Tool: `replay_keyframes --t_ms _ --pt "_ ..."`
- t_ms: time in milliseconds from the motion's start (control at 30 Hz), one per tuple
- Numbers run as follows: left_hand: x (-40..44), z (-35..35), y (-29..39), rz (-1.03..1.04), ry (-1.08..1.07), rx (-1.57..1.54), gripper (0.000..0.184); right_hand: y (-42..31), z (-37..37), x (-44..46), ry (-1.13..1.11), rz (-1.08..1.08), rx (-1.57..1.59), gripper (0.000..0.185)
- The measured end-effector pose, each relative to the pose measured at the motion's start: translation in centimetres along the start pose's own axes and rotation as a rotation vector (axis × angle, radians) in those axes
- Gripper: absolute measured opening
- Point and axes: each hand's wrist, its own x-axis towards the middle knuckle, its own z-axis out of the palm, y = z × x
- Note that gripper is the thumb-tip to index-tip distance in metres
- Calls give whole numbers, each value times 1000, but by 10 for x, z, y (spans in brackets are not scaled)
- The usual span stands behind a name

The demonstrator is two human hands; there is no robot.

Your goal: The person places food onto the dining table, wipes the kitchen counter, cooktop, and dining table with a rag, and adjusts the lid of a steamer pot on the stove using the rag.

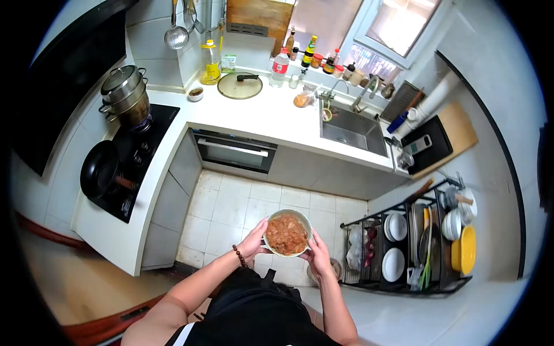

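Note:
A round bowl (287, 255) filled with pinkish-brown pieces, which look like raw meat (286, 232), is held in front of my body, above the tiled floor. My left hand (253, 241) grips its left side, with a beaded bracelet on the wrist. On the right side, my right hand (318, 254) is closed on the rim and wall. Both hands hold the bowl level, its open top facing the camera.
At left, a black pan (99, 169) and a stacked steamer pot (125, 95) stand on the stove (138, 154). A glass lid (239, 85) lies on the counter (248, 115). The sink (353, 134) is at back right, a dish rack (408, 242) at right.

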Motion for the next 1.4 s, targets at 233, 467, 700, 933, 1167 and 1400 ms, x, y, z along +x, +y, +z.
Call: replay_keyframes --t_ms 233,467,700,933,1167,1400 --pt "171 -18 123 -69 28 119 55 -85 -4 189 51 35 48 59" --pt "357 -44 234 -37 215 55 63 -167 -20 425 -39 100 -117 65" --pt "522 -76 409 42 397 -51 78 -288 33 674 -172 97 -247 67" --pt "679 -176 508 11 478 -60 80 -312 90 880 -170 178 -199 60" --pt "777 -247 582 -121 477 -105 85 -294 116 998 -123 134 -125 61" --pt "811 -283 604 -133 389 -129 92 -315 145 1033 23 225 -129 61"
